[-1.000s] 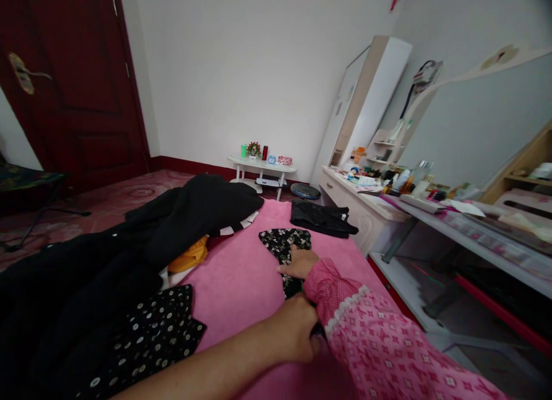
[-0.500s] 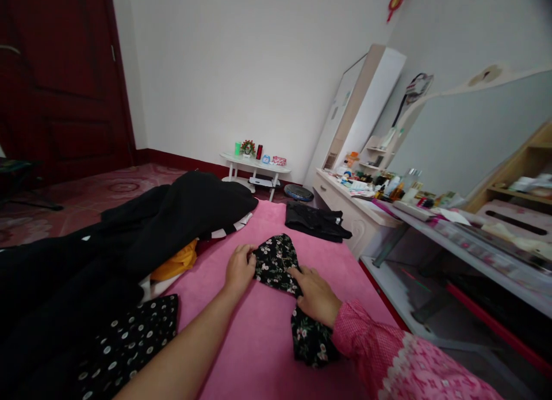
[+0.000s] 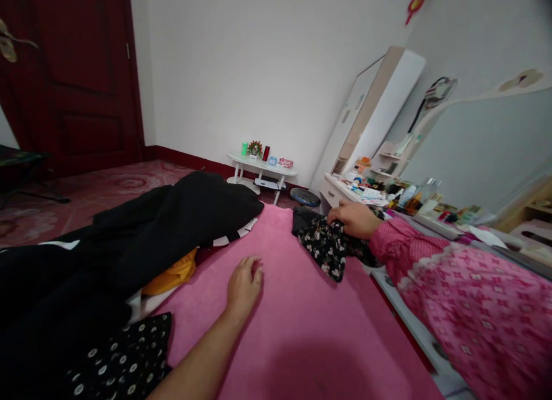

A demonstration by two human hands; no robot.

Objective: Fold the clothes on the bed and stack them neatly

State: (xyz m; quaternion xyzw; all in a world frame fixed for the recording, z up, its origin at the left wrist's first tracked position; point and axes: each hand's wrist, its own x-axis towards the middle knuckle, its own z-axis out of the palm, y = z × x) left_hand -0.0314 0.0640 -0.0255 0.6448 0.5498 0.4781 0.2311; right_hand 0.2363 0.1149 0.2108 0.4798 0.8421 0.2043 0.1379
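My right hand [image 3: 354,218] is closed on a black floral cloth [image 3: 322,247], a garment whose exact kind I cannot make out. The cloth hangs from my fingers at the right side of the pink bed cover [image 3: 284,308], in front of a folded black garment [image 3: 303,218] that it partly hides. My left hand [image 3: 245,285] rests on the pink cover with nothing in it, its fingers loosely bent and a little apart. To its left lie a yellow cloth [image 3: 172,276] and a black polka-dot cloth [image 3: 125,360].
A large heap of black clothes [image 3: 172,222] covers the left of the bed. Along the right stands a dressing table [image 3: 334,187] crowded with bottles, beneath a mirror [image 3: 483,135]. A small white table [image 3: 263,163] stands by the far wall, near a round dark object [image 3: 305,196].
My right hand has lifted the floral cloth and carried it right and away, over the folded black garment. My left hand has let go of the cloth and stays on the bed.
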